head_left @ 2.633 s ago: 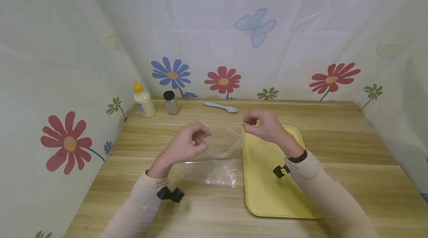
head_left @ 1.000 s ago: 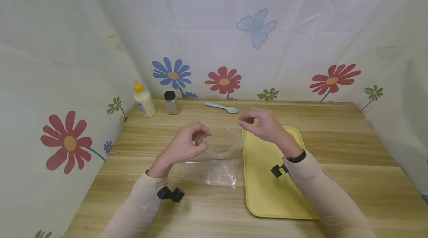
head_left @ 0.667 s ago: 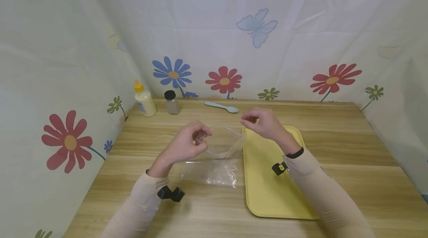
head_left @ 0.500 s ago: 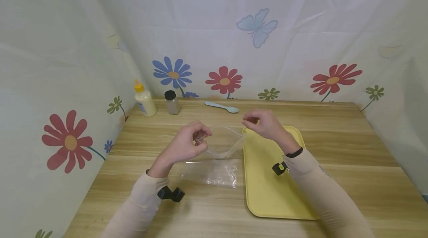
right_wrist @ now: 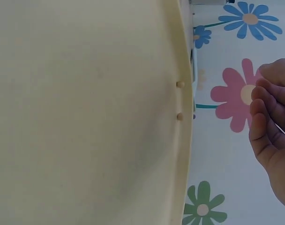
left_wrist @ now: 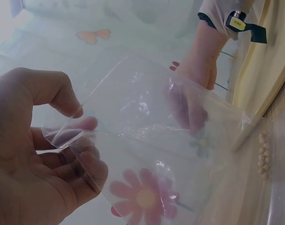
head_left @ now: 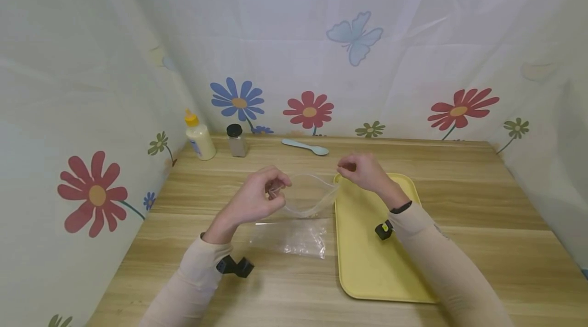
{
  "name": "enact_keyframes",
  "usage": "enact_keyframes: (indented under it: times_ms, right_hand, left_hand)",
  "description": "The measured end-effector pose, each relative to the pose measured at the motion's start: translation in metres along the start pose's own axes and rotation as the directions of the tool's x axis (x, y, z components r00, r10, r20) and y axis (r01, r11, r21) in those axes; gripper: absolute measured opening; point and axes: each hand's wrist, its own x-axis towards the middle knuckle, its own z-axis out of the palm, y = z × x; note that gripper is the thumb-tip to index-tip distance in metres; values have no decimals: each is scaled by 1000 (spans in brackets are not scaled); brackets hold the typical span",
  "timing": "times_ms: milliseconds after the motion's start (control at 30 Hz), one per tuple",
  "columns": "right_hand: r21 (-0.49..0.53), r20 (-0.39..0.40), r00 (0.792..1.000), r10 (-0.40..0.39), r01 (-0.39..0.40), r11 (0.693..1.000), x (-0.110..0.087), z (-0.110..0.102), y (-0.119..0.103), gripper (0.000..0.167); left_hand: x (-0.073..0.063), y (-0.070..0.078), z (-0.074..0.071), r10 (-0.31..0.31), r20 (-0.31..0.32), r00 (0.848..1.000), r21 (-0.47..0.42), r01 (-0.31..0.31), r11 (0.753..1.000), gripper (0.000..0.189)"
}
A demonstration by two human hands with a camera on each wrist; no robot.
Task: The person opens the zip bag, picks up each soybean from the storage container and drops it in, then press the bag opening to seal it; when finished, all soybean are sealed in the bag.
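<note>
In the head view my left hand (head_left: 257, 194) pinches the left edge of a clear plastic zip bag (head_left: 294, 237). The bag's mouth gapes in a rounded shape, and its lower part reaches down to the table. A cluster of small pale beads (left_wrist: 263, 157) shows through the bag's plastic in the left wrist view. My right hand (head_left: 363, 170) is held above the far left corner of a yellow tray (head_left: 381, 276), apart from the bag. Its fingers are bent with the tips close together; whether anything small lies between them is hidden. Two beads (right_wrist: 180, 84) lie along the tray's rim.
Along the table's back stand a glue bottle (head_left: 200, 143) with a yellow cap and a small black-lidded jar (head_left: 236, 142). A light blue spoon (head_left: 305, 147) lies to their right. A flowered curtain (head_left: 390, 77) surrounds the wooden table (head_left: 482, 189).
My right hand moves left over the bag's right corner, then back right and slightly down toward the tray. My left hand and the bag stay nearly still.
</note>
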Motion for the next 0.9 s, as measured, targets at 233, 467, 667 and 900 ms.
enact_keyframes:
  times_ms: [233, 467, 667, 900]
  right_hand:
    - [-28, 43, 998, 48, -47, 999, 1, 5, 12, 16]
    - [-92, 106, 991, 76, -66, 994, 2, 8, 22, 17]
    - [-135, 147, 983, 112, -92, 987, 4, 10, 26, 15]
    - [-171, 193, 973, 124, -91, 981, 6, 9, 23, 15]
  left_hand:
    - [0, 1, 0, 1, -2, 1000, -4, -1, 1000, 25]
    - [-1, 1, 0, -3, 1, 1000, -9, 3, 1000, 25]
    - [0, 0, 0, -2, 1, 1000, -16, 2, 1000, 26]
    - [0, 0, 0, -3, 3, 1000, -12, 3, 1000, 26]
